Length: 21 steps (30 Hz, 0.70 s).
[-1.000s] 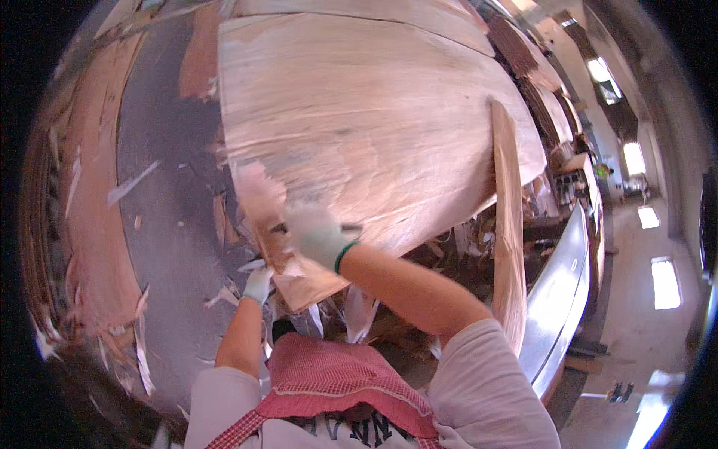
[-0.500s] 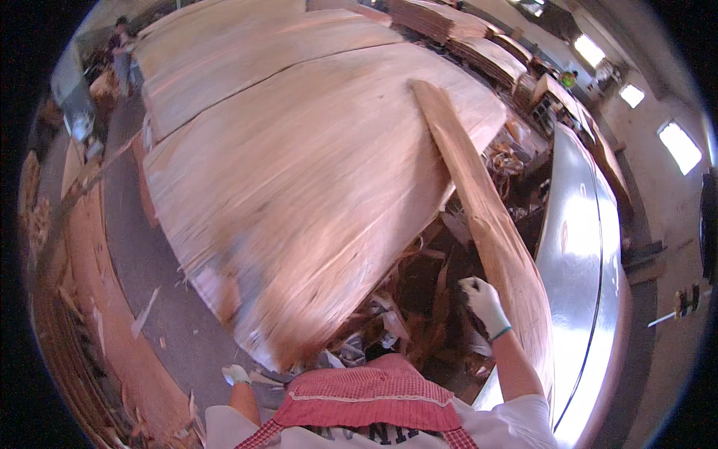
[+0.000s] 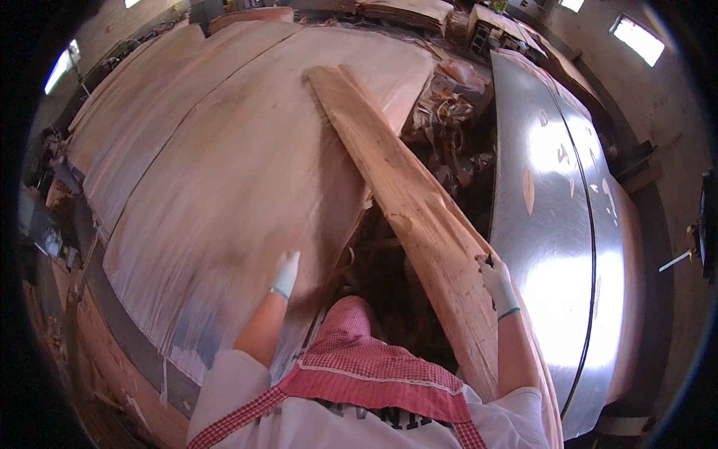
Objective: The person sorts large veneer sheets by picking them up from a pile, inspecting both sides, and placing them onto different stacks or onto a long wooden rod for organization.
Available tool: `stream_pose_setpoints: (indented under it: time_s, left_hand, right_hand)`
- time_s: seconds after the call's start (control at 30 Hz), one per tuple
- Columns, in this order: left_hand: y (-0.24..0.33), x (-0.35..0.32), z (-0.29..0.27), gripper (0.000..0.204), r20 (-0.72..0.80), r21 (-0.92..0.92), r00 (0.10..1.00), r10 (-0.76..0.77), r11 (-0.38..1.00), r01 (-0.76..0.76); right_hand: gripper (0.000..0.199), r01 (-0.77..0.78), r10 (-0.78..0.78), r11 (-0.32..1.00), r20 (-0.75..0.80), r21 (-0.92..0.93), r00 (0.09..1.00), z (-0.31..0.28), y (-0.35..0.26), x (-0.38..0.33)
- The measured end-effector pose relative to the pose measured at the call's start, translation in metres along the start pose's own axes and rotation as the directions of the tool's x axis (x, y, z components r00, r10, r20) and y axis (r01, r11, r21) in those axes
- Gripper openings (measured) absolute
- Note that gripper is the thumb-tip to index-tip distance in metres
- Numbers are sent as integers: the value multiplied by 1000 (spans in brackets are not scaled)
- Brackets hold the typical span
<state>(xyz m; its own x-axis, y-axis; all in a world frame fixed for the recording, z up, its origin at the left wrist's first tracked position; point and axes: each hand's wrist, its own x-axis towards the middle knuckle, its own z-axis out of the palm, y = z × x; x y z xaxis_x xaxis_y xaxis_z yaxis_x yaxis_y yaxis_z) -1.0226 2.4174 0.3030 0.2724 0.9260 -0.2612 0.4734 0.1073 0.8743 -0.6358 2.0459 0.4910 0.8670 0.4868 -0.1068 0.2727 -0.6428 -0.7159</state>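
A long, narrow strip of brown wood veneer (image 3: 404,179) lies slantwise, its far end resting on a stack of broad, pale veneer sheets (image 3: 217,165). Its near end runs down past my right side. My right hand (image 3: 496,283), in a white glove with a teal cuff, is at the strip's right edge with fingers curled. Something small and dark shows at those fingers, too little to name. Over the near right part of the stack is my left hand (image 3: 286,274), gloved alike. Its fingers are small and blurred, and contact with the sheet cannot be made out.
A shiny metal-topped table (image 3: 550,224) with a dark lengthwise line stands to the right, with several veneer scraps on it. Torn veneer pieces (image 3: 449,112) fill the dark gap between stack and table. More stacked sheets (image 3: 407,9) stand at the back.
My left hand has risen from low beside the stack to over its sheets. My right hand has moved from the strip's left side to its right edge. The view has swung right.
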Motion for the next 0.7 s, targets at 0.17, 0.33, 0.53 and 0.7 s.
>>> stream_pose_setpoints:
  time_s: [0.17, 0.33, 0.53, 0.7]
  left_hand:
    - [152, 95, 121, 69, 551, -210, 833, -51, 958, 198]
    - [157, 246, 198, 73, 498, -211, 852, -161, 931, 299]
    - [163, 357, 267, 93, 364, -64, 881, -301, 936, 346]
    - [165, 432, 289, 76, 556, -398, 816, -159, 811, 429]
  right_hand:
    - [31, -29, 27, 999, -56, -35, 998, -20, 18, 85]
    - [34, -176, 172, 983, -71, -53, 982, 26, -43, 182]
    - [69, -380, 501, 819, 215, -429, 838, 96, 59, 296]
    - [61, -332, 527, 825, 409, -457, 745, 111, 34, 306]
